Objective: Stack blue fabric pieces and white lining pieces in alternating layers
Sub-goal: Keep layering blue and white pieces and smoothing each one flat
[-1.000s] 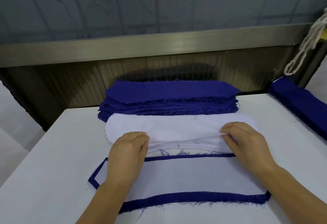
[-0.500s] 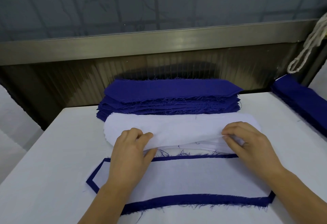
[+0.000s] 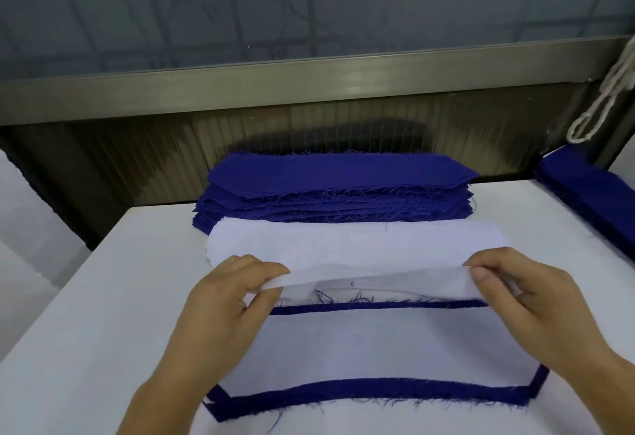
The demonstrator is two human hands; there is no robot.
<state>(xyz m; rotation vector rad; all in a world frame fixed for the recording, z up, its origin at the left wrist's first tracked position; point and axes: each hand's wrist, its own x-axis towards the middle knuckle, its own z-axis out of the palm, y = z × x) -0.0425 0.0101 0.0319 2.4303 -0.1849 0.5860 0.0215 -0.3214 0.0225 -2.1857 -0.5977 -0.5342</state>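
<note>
Both hands, left and right, pinch the near edge of a thin white lining piece atop its pile; behind lies a frayed blue fabric stack; nearest, a blue-edged layered stack on the white tabletop.

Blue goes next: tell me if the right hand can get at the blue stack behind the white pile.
Probably not yet: the right hand is pinching the top white lining piece. Nothing blocks the blue stack.
</note>
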